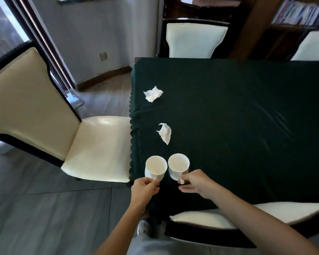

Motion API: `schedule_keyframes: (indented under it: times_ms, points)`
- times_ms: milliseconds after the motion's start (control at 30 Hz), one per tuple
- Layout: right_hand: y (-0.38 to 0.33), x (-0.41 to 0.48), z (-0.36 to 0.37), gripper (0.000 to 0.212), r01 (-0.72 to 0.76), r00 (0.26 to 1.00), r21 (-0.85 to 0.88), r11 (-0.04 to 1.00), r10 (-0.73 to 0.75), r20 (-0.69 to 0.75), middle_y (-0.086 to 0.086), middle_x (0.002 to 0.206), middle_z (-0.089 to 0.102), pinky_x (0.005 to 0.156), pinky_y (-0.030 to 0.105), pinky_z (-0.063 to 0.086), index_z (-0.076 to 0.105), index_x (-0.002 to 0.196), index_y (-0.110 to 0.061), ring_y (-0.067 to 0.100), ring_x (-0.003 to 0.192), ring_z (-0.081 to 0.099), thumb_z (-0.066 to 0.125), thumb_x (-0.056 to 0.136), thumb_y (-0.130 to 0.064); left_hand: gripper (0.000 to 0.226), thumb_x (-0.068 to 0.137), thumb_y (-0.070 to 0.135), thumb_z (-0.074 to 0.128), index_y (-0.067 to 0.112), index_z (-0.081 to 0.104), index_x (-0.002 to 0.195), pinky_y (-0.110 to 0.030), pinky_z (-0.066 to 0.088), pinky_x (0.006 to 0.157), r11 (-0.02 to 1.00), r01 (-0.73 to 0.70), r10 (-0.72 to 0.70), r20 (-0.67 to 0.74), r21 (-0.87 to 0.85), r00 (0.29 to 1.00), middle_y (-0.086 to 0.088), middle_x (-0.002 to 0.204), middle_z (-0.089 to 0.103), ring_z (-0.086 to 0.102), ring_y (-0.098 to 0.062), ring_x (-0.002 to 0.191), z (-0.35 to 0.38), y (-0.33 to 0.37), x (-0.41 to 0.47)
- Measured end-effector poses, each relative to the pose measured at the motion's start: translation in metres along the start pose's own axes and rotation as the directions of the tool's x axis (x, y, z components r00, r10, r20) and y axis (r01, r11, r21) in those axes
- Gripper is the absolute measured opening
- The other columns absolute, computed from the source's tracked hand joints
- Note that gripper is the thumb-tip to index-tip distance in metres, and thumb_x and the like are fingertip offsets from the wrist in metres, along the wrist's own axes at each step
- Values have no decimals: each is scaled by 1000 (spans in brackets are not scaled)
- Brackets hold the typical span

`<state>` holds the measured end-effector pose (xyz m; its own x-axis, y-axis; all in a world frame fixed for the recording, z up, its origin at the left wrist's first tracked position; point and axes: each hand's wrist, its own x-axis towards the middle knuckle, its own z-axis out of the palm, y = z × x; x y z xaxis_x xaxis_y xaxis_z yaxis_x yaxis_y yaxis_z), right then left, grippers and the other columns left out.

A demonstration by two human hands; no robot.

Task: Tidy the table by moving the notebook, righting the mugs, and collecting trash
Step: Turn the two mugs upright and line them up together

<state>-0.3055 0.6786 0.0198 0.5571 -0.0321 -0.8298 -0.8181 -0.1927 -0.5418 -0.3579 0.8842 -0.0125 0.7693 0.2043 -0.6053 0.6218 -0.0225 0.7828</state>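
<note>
Two white mugs upright near the bench's near left corner, mouths open to the camera, side by side and almost touching. Left mug (156,167) held by its handle in the left hand (145,187), grip clamped on the handle. Right mug (178,165) held the same way by the right hand (194,184), thumb and forefinger pinched on the handle, remaining fingers loose beneath. Hard to tell whether either mug base rests on the cloth or sits just above it. Dark green tablecloth (238,107) over the bench, scalloped hem hanging at the left edge. Beyond the mugs, one crumpled tissue (165,133) lying on the cloth, and farther back near the left edge a second crumpled tissue (153,94), well apart from the first. Cream chair (63,126) drawn up at the left side, another cream chair (195,40) at the far end. Notebook nowhere visible.
</note>
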Motion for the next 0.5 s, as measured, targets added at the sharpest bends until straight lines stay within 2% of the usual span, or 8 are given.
schedule_keyframes:
  times_ms: [67, 133, 200, 267, 333, 400, 500]
  points:
    - [4, -1, -1, 22, -31, 999, -47, 998, 32, 6, 20, 113, 74, 81, 39, 67, 68, 113, 4, 38, 104, 77, 68, 97, -10, 16, 89, 19, 75, 14, 83, 76, -38, 66, 83, 999, -12, 11, 36, 53, 999, -6, 76, 82, 81, -19, 80, -2, -4, -2]
    - [8, 0, -1, 24, -43, 999, -79, 996, 41, -16, 23, 118, 73, 69, 33, 67, 70, 112, 4, 37, 103, 77, 73, 92, -8, 19, 90, 22, 73, 14, 82, 75, -39, 66, 83, 991, -47, 38, 74, 126, 997, -5, 73, 81, 81, -18, 77, -4, -7, -2]
    - [12, 2, -2, 24, -49, 998, -108, 993, 46, -32, 24, 118, 74, 64, 30, 65, 72, 109, 4, 36, 102, 78, 76, 89, -8, 22, 89, 26, 72, 15, 81, 72, -37, 66, 80, 968, -95, 73, 104, 231, 992, -2, 69, 80, 79, -16, 73, -7, -8, -3]
    - [12, 2, -4, 25, -57, 998, -141, 988, 51, -44, 24, 116, 75, 63, 29, 65, 72, 107, 5, 35, 100, 78, 78, 87, -8, 26, 89, 29, 71, 16, 79, 67, -33, 64, 74, 942, -124, 88, 128, 313, 988, 0, 64, 77, 76, -14, 68, -10, -10, -1]
    - [11, 4, -8, 25, -48, 998, -183, 982, 40, -44, 22, 112, 77, 63, 29, 65, 73, 107, 4, 34, 99, 79, 80, 86, -9, 31, 90, 31, 71, 17, 77, 63, -29, 56, 65, 913, -153, 103, 149, 377, 983, -1, 59, 74, 68, -10, 59, -11, -10, -1]
    - [8, 5, -11, 24, -33, 999, -235, 971, 26, -33, 21, 108, 79, 64, 28, 65, 73, 106, 1, 32, 97, 80, 80, 86, -9, 34, 91, 32, 71, 18, 76, 61, -27, 52, 63, 883, -179, 119, 161, 434, 980, -3, 59, 73, 64, -8, 57, -9, -7, 2]
    - [4, 9, -17, 23, -21, 1000, -351, 936, 23, 2, 17, 102, 81, 65, 27, 65, 75, 103, -2, 25, 83, 80, 79, 85, -16, 45, 91, 35, 72, 23, 66, 48, -18, 43, 54, 828, -187, 91, 202, 528, 975, 10, 46, 61, 55, -2, 48, -11, 0, 7]
